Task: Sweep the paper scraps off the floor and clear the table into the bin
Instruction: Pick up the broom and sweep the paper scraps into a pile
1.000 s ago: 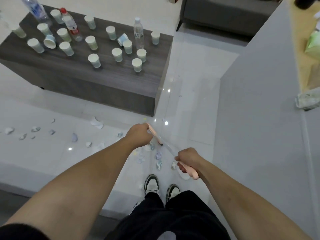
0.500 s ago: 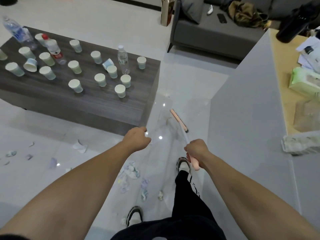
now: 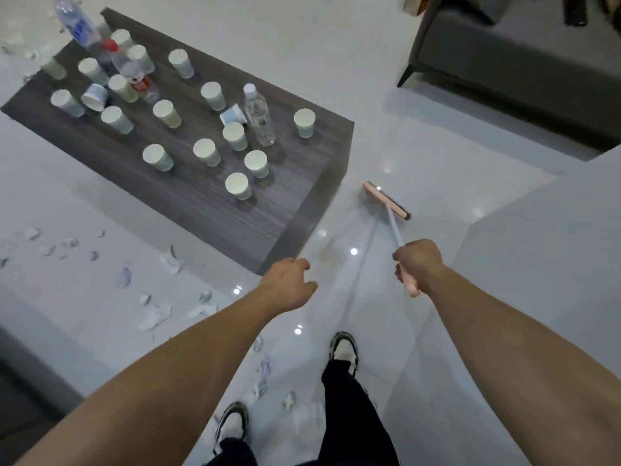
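Indoors, paper scraps [image 3: 158,314] lie strewn over the glossy white floor [image 3: 336,45] at far left and trail toward the person's two sneakers [image 3: 342,351] at the bottom. Beyond them, the dark wood tabletop [image 3: 208,203] carries some twenty white paper cups [image 3: 238,186], most upright, two tipped on their sides; whether any holds liquid cannot be told. Three clear plastic bottles stand or lean among them, among them one with a red cap [image 3: 131,70] and one with a white cap [image 3: 258,116] nearer the right end. At centre, the left hand [image 3: 289,284] hovers over the floor just off the tabletop's near corner, its fingers loosely curled around nothing. Further right, the right hand [image 3: 418,264] has its fingers wrapped round the pink grip of a broom [image 3: 386,200], whose pink head with dark bristles rests on the floor beside the tabletop's end. A grey sofa [image 3: 521,62] stands top right, and a pale grey wall or counter side [image 3: 554,264] closes the right edge.
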`<action>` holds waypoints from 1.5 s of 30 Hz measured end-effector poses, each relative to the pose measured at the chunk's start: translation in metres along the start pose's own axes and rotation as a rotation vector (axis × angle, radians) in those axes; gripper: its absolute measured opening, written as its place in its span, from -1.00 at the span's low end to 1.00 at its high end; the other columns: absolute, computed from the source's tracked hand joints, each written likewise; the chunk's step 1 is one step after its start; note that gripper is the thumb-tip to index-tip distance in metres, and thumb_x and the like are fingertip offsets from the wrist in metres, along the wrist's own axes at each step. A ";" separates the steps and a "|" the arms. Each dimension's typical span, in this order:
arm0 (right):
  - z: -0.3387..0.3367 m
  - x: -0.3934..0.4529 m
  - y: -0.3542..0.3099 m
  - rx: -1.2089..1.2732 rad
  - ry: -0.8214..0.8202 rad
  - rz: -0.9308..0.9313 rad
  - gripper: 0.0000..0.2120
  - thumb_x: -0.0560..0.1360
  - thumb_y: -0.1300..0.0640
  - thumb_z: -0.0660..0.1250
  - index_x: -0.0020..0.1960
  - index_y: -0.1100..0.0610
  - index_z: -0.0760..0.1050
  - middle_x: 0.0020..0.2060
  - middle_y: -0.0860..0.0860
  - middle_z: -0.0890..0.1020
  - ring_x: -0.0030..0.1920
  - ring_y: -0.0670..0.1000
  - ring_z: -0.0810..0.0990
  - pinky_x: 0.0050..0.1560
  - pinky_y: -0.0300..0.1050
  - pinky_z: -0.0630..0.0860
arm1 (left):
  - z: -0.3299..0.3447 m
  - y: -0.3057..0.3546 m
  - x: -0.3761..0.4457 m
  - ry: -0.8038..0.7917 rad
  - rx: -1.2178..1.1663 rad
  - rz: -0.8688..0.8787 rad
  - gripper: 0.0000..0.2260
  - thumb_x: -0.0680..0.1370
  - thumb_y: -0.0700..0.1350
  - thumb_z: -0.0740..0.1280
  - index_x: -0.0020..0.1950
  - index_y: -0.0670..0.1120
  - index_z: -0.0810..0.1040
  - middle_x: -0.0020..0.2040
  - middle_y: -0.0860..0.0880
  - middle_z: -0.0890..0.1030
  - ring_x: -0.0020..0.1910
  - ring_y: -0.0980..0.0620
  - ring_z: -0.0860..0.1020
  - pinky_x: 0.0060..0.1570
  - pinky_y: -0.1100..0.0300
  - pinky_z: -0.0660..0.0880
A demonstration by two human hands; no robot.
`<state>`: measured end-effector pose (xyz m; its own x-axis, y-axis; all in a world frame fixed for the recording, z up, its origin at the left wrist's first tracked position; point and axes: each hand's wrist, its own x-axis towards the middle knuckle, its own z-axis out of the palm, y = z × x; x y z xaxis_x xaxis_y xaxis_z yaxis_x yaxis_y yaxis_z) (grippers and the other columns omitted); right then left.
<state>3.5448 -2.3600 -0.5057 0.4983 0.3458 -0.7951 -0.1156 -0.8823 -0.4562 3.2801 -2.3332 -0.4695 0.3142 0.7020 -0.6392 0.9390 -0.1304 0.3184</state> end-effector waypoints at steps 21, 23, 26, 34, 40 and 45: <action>0.064 -0.157 0.187 -0.240 -0.158 0.062 -0.87 0.48 0.37 0.23 -0.18 0.18 0.39 -0.31 0.13 0.47 -0.46 0.03 0.40 -0.43 -0.17 0.37 | 0.053 -0.081 -0.101 0.028 -0.023 -0.002 -0.50 0.52 0.15 0.28 0.40 -0.04 0.41 0.35 -0.10 0.47 0.28 -0.11 0.44 0.14 0.11 0.38; 0.090 -0.185 0.212 -0.256 -0.113 0.056 -0.80 0.44 0.39 0.19 -0.31 0.19 0.34 -0.43 0.13 0.43 -0.51 0.04 0.38 -0.41 -0.13 0.32 | 0.052 -0.109 -0.123 0.066 -0.033 0.025 -0.50 0.52 0.15 0.28 0.40 -0.04 0.41 0.35 -0.09 0.47 0.28 -0.11 0.44 0.14 0.11 0.38; 0.133 -0.234 0.246 -0.262 -0.119 0.072 -0.87 0.48 0.38 0.19 -0.23 0.26 0.43 -0.43 0.16 0.47 -0.52 0.06 0.41 -0.51 -0.20 0.34 | 0.053 -0.161 -0.161 0.096 -0.042 0.037 -0.51 0.52 0.09 0.29 0.41 -0.04 0.39 0.36 -0.09 0.46 0.30 -0.10 0.42 0.15 0.12 0.37; 0.218 -0.360 0.323 -0.177 -0.258 0.150 -0.82 0.44 0.44 0.26 -0.16 0.19 0.36 -0.42 0.15 0.38 -0.57 0.01 0.31 -0.52 -0.21 0.24 | 0.060 -0.262 -0.262 0.081 -0.018 0.008 -0.58 0.51 -0.09 0.25 0.37 -0.08 0.41 0.31 -0.14 0.47 0.24 -0.12 0.45 0.04 0.13 0.39; 0.235 -0.392 0.358 -0.037 -0.246 0.246 -0.89 0.49 0.31 0.29 -0.18 0.22 0.38 -0.52 0.10 0.44 -0.66 0.00 0.31 -0.54 -0.26 0.24 | 0.086 -0.269 -0.293 0.084 -0.023 0.016 -0.59 0.50 -0.14 0.23 0.36 -0.08 0.42 0.30 -0.14 0.49 0.21 -0.13 0.47 -0.02 0.16 0.37; 0.226 -0.404 0.385 0.104 -0.203 0.426 -0.72 0.51 0.18 0.21 -0.33 0.09 0.22 -0.49 0.03 0.34 -0.51 0.01 0.20 -0.48 -0.24 0.16 | 0.125 -0.262 -0.323 0.072 -0.035 0.013 -0.54 0.50 -0.08 0.26 0.41 -0.06 0.39 0.32 -0.13 0.49 0.19 -0.12 0.49 -0.02 0.14 0.41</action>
<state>3.1045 -2.7676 -0.4502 0.2111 0.0252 -0.9771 -0.3633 -0.9260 -0.1024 2.9499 -2.6136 -0.4340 0.3141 0.7491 -0.5833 0.9291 -0.1161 0.3511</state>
